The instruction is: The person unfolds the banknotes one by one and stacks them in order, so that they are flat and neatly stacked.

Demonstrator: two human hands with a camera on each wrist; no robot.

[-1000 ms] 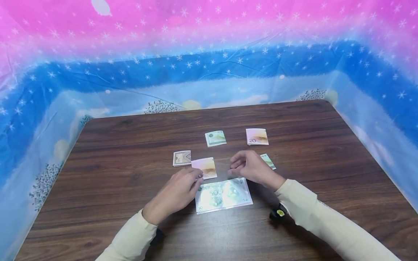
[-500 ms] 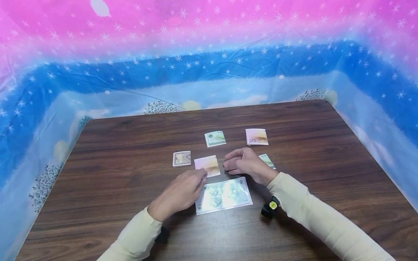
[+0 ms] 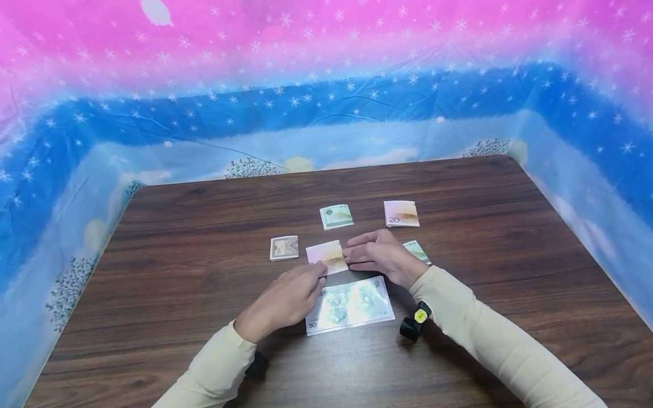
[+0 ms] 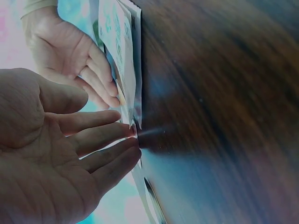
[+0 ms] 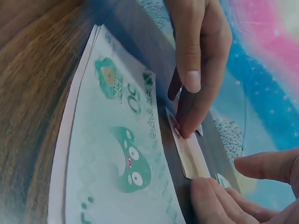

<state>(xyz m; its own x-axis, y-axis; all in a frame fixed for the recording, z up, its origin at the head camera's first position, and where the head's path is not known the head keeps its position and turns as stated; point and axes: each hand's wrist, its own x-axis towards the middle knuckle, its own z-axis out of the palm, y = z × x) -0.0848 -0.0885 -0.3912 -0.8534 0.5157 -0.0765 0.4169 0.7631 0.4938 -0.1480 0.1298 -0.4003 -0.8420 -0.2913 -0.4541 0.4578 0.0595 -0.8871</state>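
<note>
A folded pink-and-orange banknote lies flat near the middle of the table. Fingertips of my left hand rest on its near left corner; the left wrist view shows those fingers extended. My right hand has its fingers stretched out, with the fingertips right at the note's right edge. The right wrist view shows the folded note between both hands. Just in front of it lies an unfolded green 50 banknote, with layers beneath it and a cartoon face printed on it.
Behind the hands are a folded brown note, a folded green note and a folded pink 20 note. Another green note is partly hidden behind the right hand. A patterned cloth surrounds the dark wooden table.
The folded pink-and-orange note has slid right and slightly away, apart from the brown note, with the left fingers on it. The right hand has moved left to its edge, its fingers straightening.
</note>
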